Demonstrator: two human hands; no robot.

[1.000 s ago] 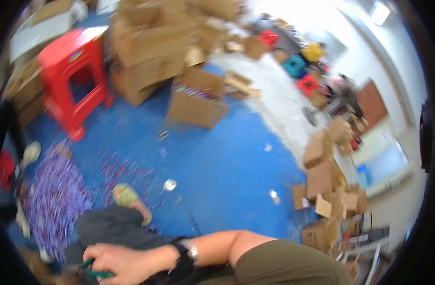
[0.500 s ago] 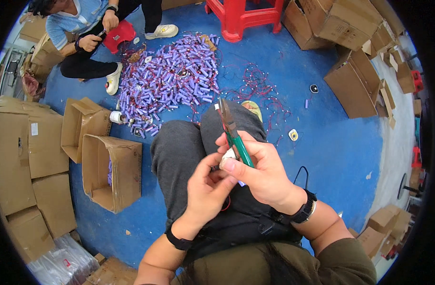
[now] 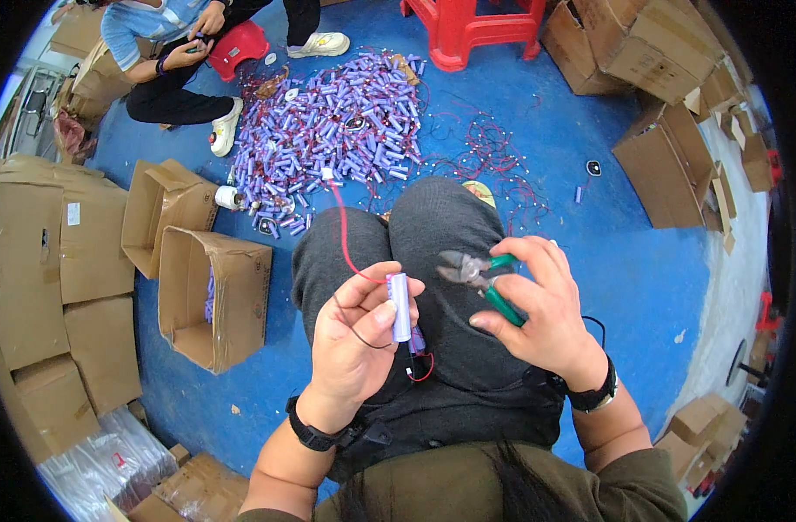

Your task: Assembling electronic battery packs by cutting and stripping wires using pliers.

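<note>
Between the thumb and fingers of my left hand (image 3: 350, 348) is a purple cylindrical battery cell (image 3: 399, 306), held upright above my lap. A red wire runs up from it to a small white connector (image 3: 328, 174), and a dark wire loops below. My right hand (image 3: 541, 304) is closed around green-handled cutting pliers (image 3: 493, 283); their jaws are spread and point toward the cell without touching it. Another purple cell (image 3: 416, 341) with a red wire lies on my lap, partly hidden behind the held one.
A large pile of purple cells (image 3: 328, 130) covers the blue floor ahead, with loose red wires (image 3: 493, 157) to its right. Open cardboard boxes (image 3: 246, 296) stand at left, others (image 3: 667, 165) at right. A co-worker (image 3: 167, 61) sits far left; a red stool (image 3: 472, 39) stands at the back.
My hands have moved apart. The pliers have swung down from pointing upward and their jaws have opened. The white piece formerly at my fingers is gone from there; the cell now shows fully.
</note>
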